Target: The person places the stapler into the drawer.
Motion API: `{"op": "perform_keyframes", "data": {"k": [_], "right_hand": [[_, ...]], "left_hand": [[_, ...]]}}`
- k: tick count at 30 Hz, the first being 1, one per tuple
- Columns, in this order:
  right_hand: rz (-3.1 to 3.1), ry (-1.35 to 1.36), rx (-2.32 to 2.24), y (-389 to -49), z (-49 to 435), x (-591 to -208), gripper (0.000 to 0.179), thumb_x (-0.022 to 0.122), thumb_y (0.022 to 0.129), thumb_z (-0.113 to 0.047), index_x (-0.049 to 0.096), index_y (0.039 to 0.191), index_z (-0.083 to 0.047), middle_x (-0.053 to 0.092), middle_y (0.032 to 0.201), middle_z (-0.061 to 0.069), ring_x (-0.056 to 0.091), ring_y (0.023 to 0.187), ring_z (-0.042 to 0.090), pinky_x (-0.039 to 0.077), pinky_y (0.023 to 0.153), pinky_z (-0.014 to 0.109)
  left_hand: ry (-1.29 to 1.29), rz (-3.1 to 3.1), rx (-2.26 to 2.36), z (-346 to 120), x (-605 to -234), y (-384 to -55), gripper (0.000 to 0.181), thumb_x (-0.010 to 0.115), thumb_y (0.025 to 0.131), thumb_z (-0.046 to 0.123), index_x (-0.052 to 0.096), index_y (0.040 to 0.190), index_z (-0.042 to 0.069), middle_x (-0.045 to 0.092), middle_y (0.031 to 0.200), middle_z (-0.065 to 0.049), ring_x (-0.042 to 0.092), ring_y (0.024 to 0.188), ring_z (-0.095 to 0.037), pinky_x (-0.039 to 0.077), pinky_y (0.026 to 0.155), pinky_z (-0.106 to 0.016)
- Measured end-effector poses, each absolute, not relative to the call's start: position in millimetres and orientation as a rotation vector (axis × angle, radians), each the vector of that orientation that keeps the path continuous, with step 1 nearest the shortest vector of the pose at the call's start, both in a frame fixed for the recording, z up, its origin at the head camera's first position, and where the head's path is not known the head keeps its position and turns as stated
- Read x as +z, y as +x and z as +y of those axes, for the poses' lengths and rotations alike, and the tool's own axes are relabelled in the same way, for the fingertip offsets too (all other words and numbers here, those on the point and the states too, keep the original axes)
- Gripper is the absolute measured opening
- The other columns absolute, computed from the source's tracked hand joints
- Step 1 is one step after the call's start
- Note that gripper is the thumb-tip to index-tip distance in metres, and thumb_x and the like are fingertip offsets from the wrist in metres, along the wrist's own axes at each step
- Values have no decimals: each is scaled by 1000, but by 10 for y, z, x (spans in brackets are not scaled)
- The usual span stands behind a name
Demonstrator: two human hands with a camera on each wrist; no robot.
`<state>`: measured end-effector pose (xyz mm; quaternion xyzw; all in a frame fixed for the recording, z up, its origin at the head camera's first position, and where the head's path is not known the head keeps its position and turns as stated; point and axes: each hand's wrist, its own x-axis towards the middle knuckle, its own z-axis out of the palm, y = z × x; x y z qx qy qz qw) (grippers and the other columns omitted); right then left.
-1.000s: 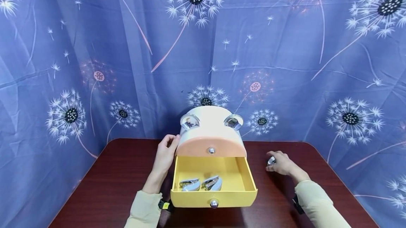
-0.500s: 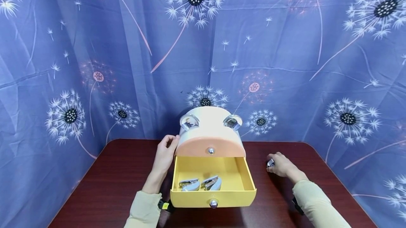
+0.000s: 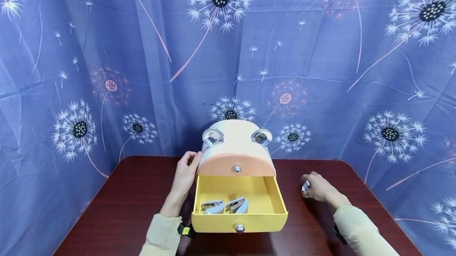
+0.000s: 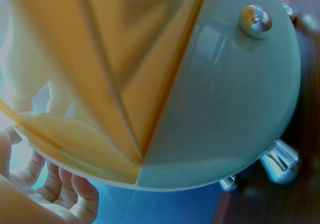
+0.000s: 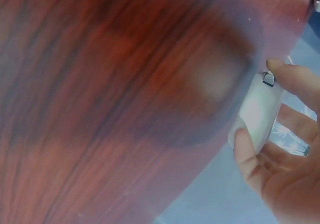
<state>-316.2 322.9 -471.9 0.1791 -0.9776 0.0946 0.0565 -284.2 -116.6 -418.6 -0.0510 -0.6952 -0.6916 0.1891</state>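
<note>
A white rounded storage box (image 3: pixel 238 135) with a peach front stands mid-table. Its yellow drawer (image 3: pixel 240 223) is pulled out and holds two pale blue-grey hole punches (image 3: pixel 214 208) with metal jaws, side by side near the drawer front. My left hand (image 3: pixel 184 171) rests against the box's left side, bent fingers touching its wall in the left wrist view. Out to the right, my right hand (image 3: pixel 318 188) grips another small, pale hole punch (image 5: pixel 257 115) just over the tabletop. Thumb and fingers take it near both ends; part of it is hidden behind them.
The dark red wooden table (image 3: pixel 121 204) has rounded far corners. Behind it and at both sides hangs a blue curtain (image 3: pixel 199 90) with dandelion prints. Two shiny ear-like pieces (image 3: pixel 213 136) stick out from the box top, and a round silver knob (image 3: pixel 240 228) from the drawer front.
My right hand has shifted slightly right and toward me, turning the hole punch a little in its fingers. The left hand, box and drawer stay as they were.
</note>
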Motion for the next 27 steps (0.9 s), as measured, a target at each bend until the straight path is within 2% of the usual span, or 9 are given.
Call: {"op": "perform_keyframes", "data": {"k": [5, 12, 20, 27], "right_hand": [[-2924, 593, 316, -3120, 3210, -4671, 44, 75, 52, -11, 60, 93, -3, 47, 83, 10, 48, 71, 21, 41, 61, 34], [-2842, 680, 340, -3020, 3148, -4519, 41, 75, 54, -11, 61, 92, -4, 46, 86, 9, 48, 72, 19, 42, 62, 33], [-2637, 795, 367, -2767, 2988, -4107, 40, 78, 59, -17, 62, 95, -8, 48, 94, 11, 51, 79, 21, 43, 67, 35], [-2486, 871, 364, -2454, 2821, -3705, 45, 77, 62, -20, 60, 103, -13, 46, 105, 4, 51, 80, 13, 43, 63, 28]], "left_hand": [[-138, -1963, -1936, -1173, -4186, -2843, 35, 58, 82, 39, 55, 86, 4, 49, 76, -6, 46, 67, -16, 38, 58, -23], [-146, -1950, -1960, -1162, -4135, -2799, 33, 59, 82, 38, 56, 85, 5, 50, 77, -7, 47, 68, -16, 39, 59, -23], [-140, -1960, -1951, -1162, -4161, -2820, 34, 59, 81, 40, 56, 86, 7, 49, 76, -6, 46, 67, -16, 38, 58, -24], [-135, -1947, -1946, -1161, -4168, -2832, 31, 59, 82, 38, 56, 85, 7, 49, 74, -6, 46, 66, -16, 38, 57, -23]]}}
